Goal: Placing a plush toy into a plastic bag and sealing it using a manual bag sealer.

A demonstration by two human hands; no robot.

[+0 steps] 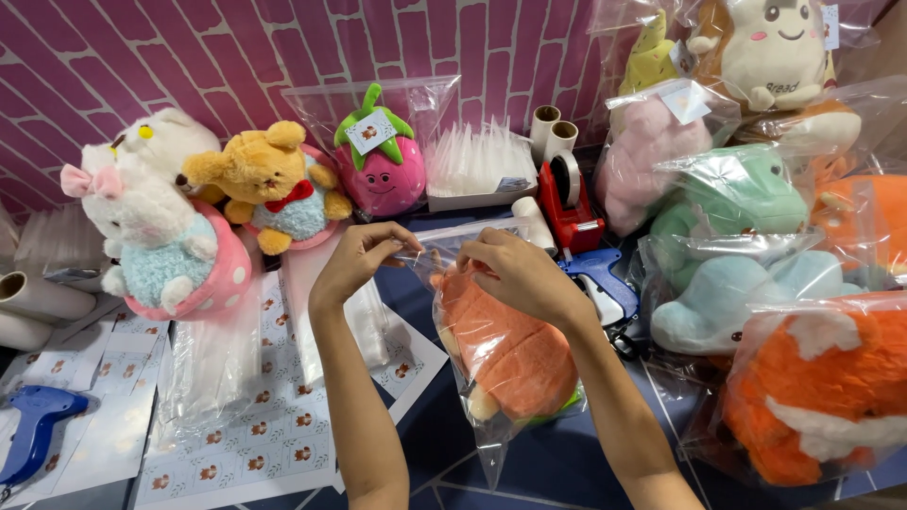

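Note:
An orange plush toy (510, 354) sits inside a clear plastic bag (487, 444) that hangs over the dark table. My left hand (357, 260) pinches the bag's open top edge on the left side. My right hand (522, 272) grips the same top edge on the right, just above the toy. The bag's mouth is stretched between the two hands.
Unbagged plush toys, a white one (156, 222), a yellow bear (265, 179) and a pink strawberry (383, 170), stand at the left by the brick wall. Bagged plush toys (756, 274) pile up on the right. A red tape dispenser (570, 203), blue tag guns (605, 279) (33, 425), sticker sheets (255, 434) and empty bags (477, 161) lie around.

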